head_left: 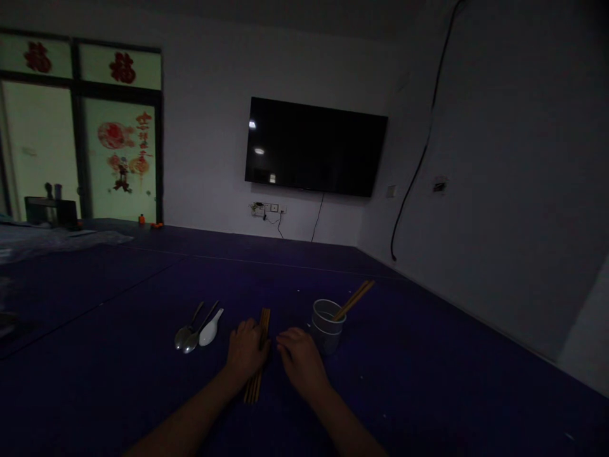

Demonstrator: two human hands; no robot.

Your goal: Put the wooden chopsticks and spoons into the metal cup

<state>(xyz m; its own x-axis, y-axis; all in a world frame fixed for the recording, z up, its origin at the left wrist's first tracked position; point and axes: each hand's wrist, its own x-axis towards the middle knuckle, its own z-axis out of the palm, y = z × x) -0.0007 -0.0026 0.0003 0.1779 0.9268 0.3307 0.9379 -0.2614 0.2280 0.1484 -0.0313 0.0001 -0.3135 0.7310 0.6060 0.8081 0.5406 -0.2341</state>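
A bundle of wooden chopsticks [263, 320] lies on the dark blue table [428, 381]. My left hand [245, 352] rests on top of the bundle, fingers curled over it. My right hand [299, 358] lies just to the right of the bundle, fingers bent down toward the table, and what its fingertips touch is too dark to make out. A grey cup [327, 324] stands right of my right hand with a pair of chopsticks [356, 298] leaning out of it. Two metal spoons [188, 333] and a white spoon [210, 330] lie left of my left hand.
A black television [314, 147] hangs on the far wall above a socket strip [266, 208]. A glass door with red decorations [118, 146] is at the left. Plastic sheeting [52, 238] and a dark box [50, 211] sit at the table's far left.
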